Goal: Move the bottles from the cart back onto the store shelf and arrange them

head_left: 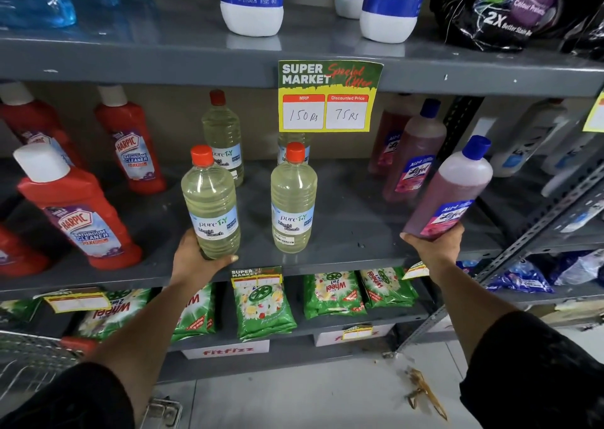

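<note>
My left hand (pixel 196 258) grips the base of a clear bleach bottle (pixel 210 200) with an orange cap, upright at the front of the grey middle shelf (pixel 353 232). A second bleach bottle (pixel 293 200) stands free to its right, and two more (pixel 224 137) stand behind. My right hand (pixel 436 242) holds the bottom of a pink Lizol bottle (pixel 449 190) with a blue cap, tilted to the right over the shelf's right end. Two Lizol bottles (pixel 415 154) stand behind it. The wire cart (pixel 29 356) shows at lower left.
Red Harpic bottles (pixel 78 213) fill the shelf's left part. A yellow price tag (pixel 328 97) hangs from the upper shelf, which carries blue-and-white bottles (pixel 251 2). Green detergent packets (pixel 264 307) lie on the shelf below. White bottles (pixel 529 137) stand on the adjoining rack at right.
</note>
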The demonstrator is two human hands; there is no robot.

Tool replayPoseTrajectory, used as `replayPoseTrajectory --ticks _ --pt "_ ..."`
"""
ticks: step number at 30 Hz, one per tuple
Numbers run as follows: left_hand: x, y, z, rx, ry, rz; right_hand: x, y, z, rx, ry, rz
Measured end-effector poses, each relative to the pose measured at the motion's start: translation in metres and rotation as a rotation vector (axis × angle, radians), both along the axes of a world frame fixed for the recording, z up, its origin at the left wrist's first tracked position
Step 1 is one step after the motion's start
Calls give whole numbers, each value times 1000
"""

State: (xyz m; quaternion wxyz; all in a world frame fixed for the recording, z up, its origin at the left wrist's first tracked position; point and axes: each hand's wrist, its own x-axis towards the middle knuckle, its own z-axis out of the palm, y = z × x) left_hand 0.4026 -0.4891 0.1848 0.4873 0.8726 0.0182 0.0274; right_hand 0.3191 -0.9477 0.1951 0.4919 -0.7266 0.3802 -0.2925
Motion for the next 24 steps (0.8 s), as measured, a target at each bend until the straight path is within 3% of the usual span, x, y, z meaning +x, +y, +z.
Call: replayPoseTrajectory --ticks 17,21,24 --pt "-16 5 1 41 -2 -50 -14 6 3 -8 5 65" --pt "-35 9 -5 96 58 5 -16 26 16 128 -57 -20" --pt "-51 18 0 98 -133 106 -34 57 31 221 -221 -123"
